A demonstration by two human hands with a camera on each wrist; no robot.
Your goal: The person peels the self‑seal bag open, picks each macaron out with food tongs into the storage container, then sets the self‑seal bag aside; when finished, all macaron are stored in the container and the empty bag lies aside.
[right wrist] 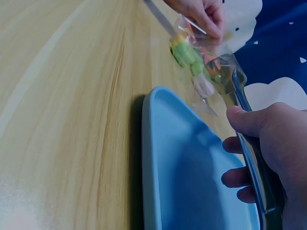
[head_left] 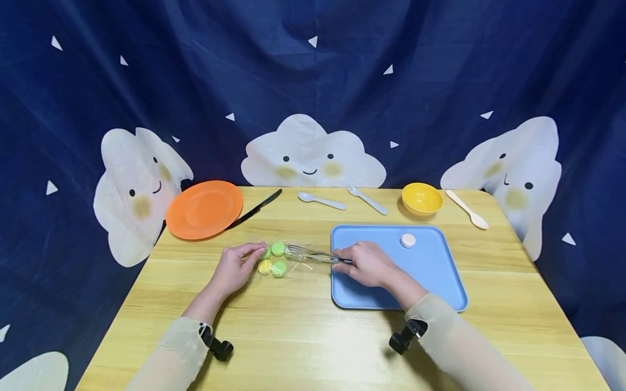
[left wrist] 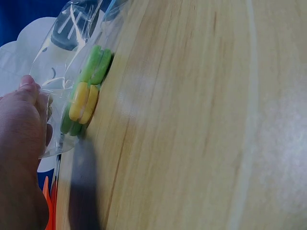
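Note:
My left hand pinches the edge of a clear plastic bag lying on the wooden table. Inside it are several green macarons and a yellow macaron; the left wrist view shows the yellow macaron from the side. Metal tongs are gripped in my right hand, above the tray's left edge. Their slotted head reaches into the bag, beside the green macarons. A pale macaron shows near the tongs' tip in the right wrist view; whether the tongs touch it I cannot tell.
A blue tray bears a pale pink macaron. Along the back are an orange plate, black knife, grey spoon, grey fork, yellow bowl and cream spoon.

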